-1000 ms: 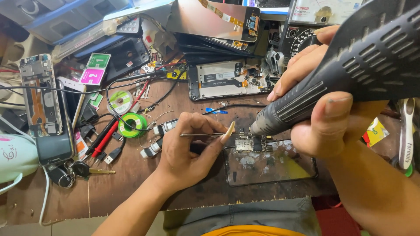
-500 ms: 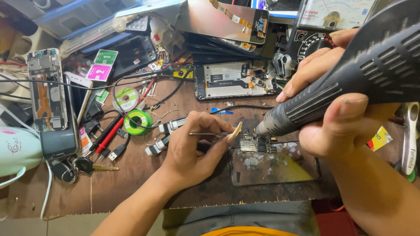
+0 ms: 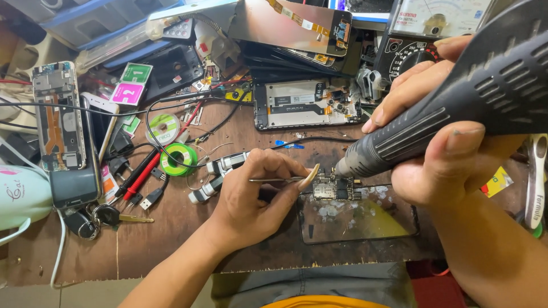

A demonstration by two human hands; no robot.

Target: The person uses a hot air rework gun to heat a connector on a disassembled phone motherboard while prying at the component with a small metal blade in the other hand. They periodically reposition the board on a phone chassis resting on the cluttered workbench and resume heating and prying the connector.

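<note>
A cluttered wooden workbench [image 3: 171,251] holds opened phones and cables. The person's right hand [image 3: 439,131] is wrapped around a big dark hot-air gun [image 3: 456,102], its nozzle pointing down at a small circuit board [image 3: 335,187]. The board lies on a glass plate [image 3: 365,219] near the bench's front edge. The left hand [image 3: 257,191] pinches thin metal tweezers [image 3: 277,179], tips touching the board.

Circuit board [image 3: 335,187] on glass plate [image 3: 365,225]; opened phone [image 3: 305,105] behind; solder spool [image 3: 177,159] left; keys [image 3: 108,215] far left.
</note>
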